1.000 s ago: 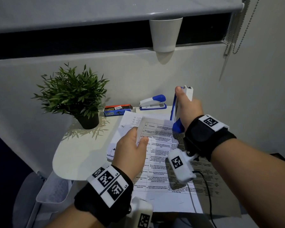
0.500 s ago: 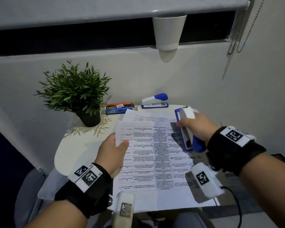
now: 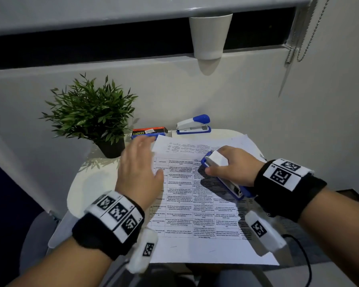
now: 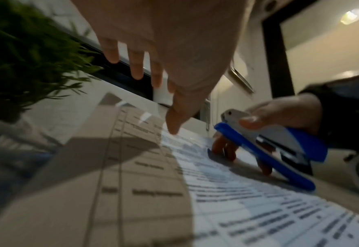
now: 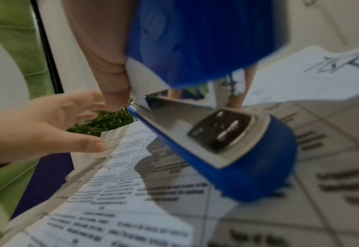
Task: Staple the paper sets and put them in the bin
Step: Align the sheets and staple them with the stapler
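The printed paper [image 3: 195, 204] is overhanging the table's [image 3: 87, 183] near edge, the left hand [image 3: 139, 172] is hovering flat-fingered over its left margin, and the right hand [image 3: 234, 166] is gripping a blue stapler [image 3: 222, 175] above its right half, the far corners lying uncovered.

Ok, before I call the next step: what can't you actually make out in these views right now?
- Whether the paper set is already stapled: head view, no staple is discernible, and the right hand and its stapler cover part of the sheet.
- The printed text: too small and blurred in every view.
- The bin: not identifiable in any view.
- Left hand contact with the paper: motion blur.
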